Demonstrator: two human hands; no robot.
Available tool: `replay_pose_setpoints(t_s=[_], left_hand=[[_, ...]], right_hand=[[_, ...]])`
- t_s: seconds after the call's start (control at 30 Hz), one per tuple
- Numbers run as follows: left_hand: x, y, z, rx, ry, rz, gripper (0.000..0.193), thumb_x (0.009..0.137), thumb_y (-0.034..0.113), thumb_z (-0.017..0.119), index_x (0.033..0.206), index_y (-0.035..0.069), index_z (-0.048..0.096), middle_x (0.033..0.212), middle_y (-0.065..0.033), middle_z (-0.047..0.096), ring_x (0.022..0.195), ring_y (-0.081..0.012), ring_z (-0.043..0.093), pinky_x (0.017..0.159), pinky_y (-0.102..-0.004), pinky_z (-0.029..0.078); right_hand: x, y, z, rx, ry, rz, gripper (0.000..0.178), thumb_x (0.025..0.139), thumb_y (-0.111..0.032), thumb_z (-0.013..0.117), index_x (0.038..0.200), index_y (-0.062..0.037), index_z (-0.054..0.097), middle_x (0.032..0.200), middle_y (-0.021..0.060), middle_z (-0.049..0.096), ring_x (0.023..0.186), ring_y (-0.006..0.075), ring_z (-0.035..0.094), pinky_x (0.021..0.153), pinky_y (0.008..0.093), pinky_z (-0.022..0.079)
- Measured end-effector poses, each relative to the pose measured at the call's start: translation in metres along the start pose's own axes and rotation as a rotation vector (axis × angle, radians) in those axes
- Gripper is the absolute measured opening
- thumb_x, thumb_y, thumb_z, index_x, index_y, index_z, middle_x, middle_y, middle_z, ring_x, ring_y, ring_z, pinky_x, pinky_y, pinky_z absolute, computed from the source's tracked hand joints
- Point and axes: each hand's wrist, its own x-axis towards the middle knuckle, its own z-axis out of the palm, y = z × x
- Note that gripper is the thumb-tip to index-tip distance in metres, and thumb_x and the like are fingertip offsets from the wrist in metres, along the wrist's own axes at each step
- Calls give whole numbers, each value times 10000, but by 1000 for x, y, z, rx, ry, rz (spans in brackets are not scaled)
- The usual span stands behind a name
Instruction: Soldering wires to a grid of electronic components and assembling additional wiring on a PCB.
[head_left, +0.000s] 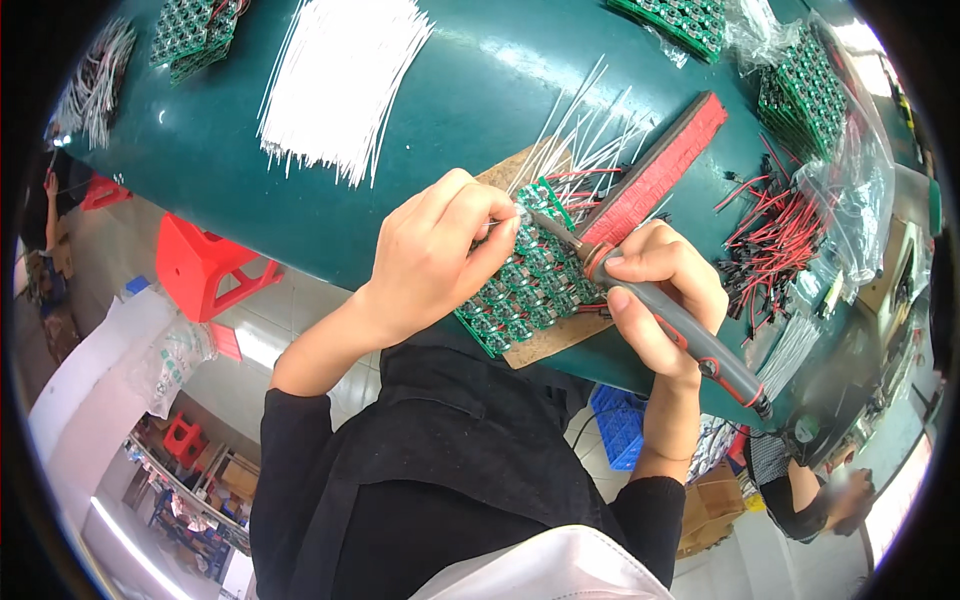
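Observation:
A green circuit board panel with rows of small parts lies at a slant on a brown board at the table's near edge. My right hand is wrapped round the grey and orange handle of a soldering iron. Its metal tip reaches the upper part of the panel, close to my left fingertips. My left hand pinches a thin wire at the panel's upper left; most of the wire is hidden by the fingers. White wires with some red ones fan out from the panel's far edge.
A red block lies aslant beyond my right hand. Red and black wires are heaped at right, near green board stacks and clear plastic. A white wire pile lies far left. A red stool stands beside the table.

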Motion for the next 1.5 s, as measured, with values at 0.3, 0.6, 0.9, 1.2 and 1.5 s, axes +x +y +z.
replay_pose_setpoints(t_s=[0.3, 0.6, 0.9, 1.2, 1.5], left_hand=[[15, 15, -48, -102, 328, 169, 186, 763, -37, 795, 904, 17, 686, 711, 17, 602, 502, -46, 330, 470, -213, 277], [29, -4, -45, -240, 42, -113, 95, 824, 28, 681, 881, 55, 610, 840, -8, 525, 698, -93, 473, 602, -234, 402], [27, -28, -24, -292, -131, -131, 91, 826, 68, 690, 868, 46, 613, 824, -38, 490, 702, -136, 509, 616, -270, 442], [25, -29, -17, -317, -123, -111, 86, 827, 67, 691, 863, 46, 616, 832, -48, 519, 675, -153, 551, 607, -296, 478], [21, -25, -31, -274, -179, -184, 93, 826, 22, 712, 891, 28, 646, 808, -20, 506, 661, -86, 463, 572, -238, 393]], right_hand=[[-1, -6, 1, -66, -26, -34, 184, 689, 31, 681, 869, 16, 642, 723, 99, 613, 637, 203, 576, 604, 305, 462], [-35, -31, 29, -75, 406, 44, 213, 783, -7, 699, 950, 18, 569, 770, 127, 606, 699, 191, 576, 641, 310, 482], [-41, -12, 77, -305, 423, -9, 234, 757, 24, 744, 927, 6, 584, 644, 96, 598, 599, 242, 630, 599, 345, 535], [-29, -17, 77, -405, 347, -62, 238, 735, 28, 730, 930, 0, 597, 648, 98, 599, 591, 256, 621, 562, 340, 514], [-23, -30, 85, -514, 334, -69, 223, 729, 14, 730, 913, -7, 606, 673, 96, 614, 600, 251, 624, 548, 330, 515]])
